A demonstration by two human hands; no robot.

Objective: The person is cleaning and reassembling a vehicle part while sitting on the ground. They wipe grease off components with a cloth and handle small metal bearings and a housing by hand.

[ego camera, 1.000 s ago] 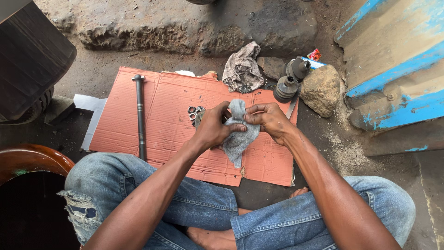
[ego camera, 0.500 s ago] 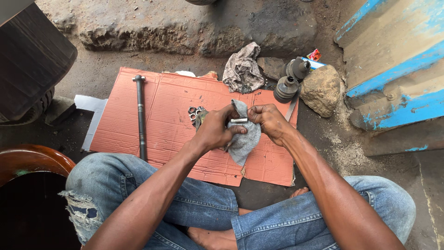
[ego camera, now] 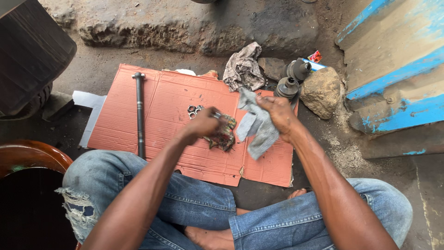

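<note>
I sit cross-legged over a sheet of red cardboard (ego camera: 166,106). My right hand (ego camera: 277,113) grips a grey rag (ego camera: 256,127) that hangs down over the cardboard. My left hand (ego camera: 203,125) is closed on a small metal part (ego camera: 216,114), held just left of the rag. Under it lies a dark, multicoloured cloth (ego camera: 224,134). A few small metal rings (ego camera: 193,110) rest on the cardboard just beyond my left hand.
A long dark steel shaft (ego camera: 139,113) lies along the cardboard's left side. A crumpled rag (ego camera: 243,67), two black rubber boots (ego camera: 292,78) and a rock (ego camera: 321,90) sit at the far right. A blue-edged slab (ego camera: 397,69) rises at right, a wooden stool (ego camera: 27,157) at left.
My hands were together with the rag wrapped around the part. Now they have drawn apart: the right keeps the rag, the left holds the bare part.
</note>
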